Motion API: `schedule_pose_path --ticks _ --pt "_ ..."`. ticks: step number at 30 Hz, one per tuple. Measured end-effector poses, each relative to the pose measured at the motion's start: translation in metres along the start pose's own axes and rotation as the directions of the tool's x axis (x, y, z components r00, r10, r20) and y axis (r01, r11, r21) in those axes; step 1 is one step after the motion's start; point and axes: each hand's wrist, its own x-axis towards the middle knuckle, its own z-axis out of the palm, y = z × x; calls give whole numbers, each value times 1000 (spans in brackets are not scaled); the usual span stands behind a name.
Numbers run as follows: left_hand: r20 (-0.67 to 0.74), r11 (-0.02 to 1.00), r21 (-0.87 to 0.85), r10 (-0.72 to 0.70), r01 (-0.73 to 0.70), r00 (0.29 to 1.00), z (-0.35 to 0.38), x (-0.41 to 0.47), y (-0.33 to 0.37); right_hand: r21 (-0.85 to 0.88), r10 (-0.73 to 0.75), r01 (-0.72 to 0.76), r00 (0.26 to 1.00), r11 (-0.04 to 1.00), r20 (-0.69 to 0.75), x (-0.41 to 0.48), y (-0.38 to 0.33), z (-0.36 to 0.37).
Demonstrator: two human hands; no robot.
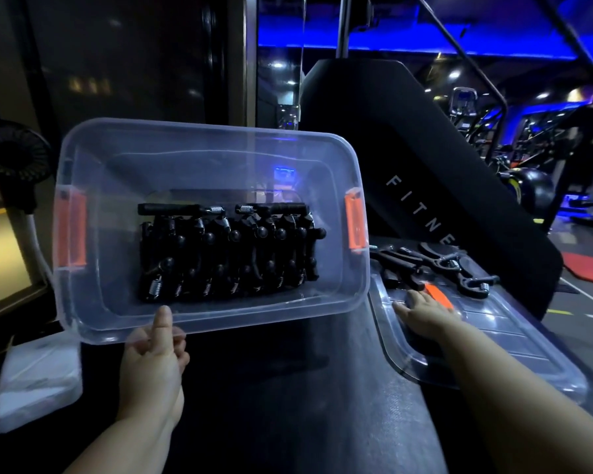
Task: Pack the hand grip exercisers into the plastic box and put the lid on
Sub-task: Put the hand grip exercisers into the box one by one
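Observation:
The clear plastic box (pixel 202 155) with orange latches is tipped up, its opening facing me. Several black hand grip exercisers (pixel 226 248) with metal springs lie packed in rows inside it. My left hand (pixel 151 357) grips the box's near rim, one finger reaching up over the edge. To the right, the clear lid (pixel 493 340) lies flat on the dark surface. My right hand (pixel 425 313) rests palm down on the lid's far end, holding nothing. A few loose grip exercisers (pixel 439 265) lie just beyond the lid.
An orange piece (pixel 439 295) sits on the lid beside my right hand. A black fitness machine panel (pixel 425 165) rises behind the loose grips. At the far left a small black fan (pixel 11 152) stands, with a white folded stack (pixel 35 378) below it.

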Motion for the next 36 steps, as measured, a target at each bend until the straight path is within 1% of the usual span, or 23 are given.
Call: schedule_pose_path --ticks 3,5,8,12,16,21,23,26,30,36 --pt "-7 1000 6 -8 8 1000 1 -1 0 86 19 -20 1000 996 10 6 -1 -6" --pt "-13 1000 6 -7 7 1000 1 0 0 116 46 -41 998 992 -37 11 -3 -8" --pt "-18 1000 22 -6 6 1000 1 1 -1 70 74 -66 990 995 -120 17 -13 -15" --pt "-26 1000 18 2 -1 1000 2 2 -2 42 74 -68 985 997 -156 32 -24 -22" --pt "-26 1000 16 9 -9 1000 5 1 -3 30 52 -48 984 998 -170 47 -31 -23" --pt "-20 999 42 31 -31 999 4 4 -7 34 64 -60 989 998 -135 58 -39 -20" --pt "-21 999 44 30 -29 999 4 4 -8 41 62 -56 986 998 -155 59 -39 -18" --pt "-11 998 54 45 -44 999 4 4 -9 61 69 -58 978 996 -198 57 -39 -16" --pt "-4 997 55 50 -50 999 4 4 -10 79 78 -62 973 995 -219 49 -43 -19" --pt "22 996 59 62 -64 998 1 7 -12 85 105 -90 976 992 -189 28 -41 -25"
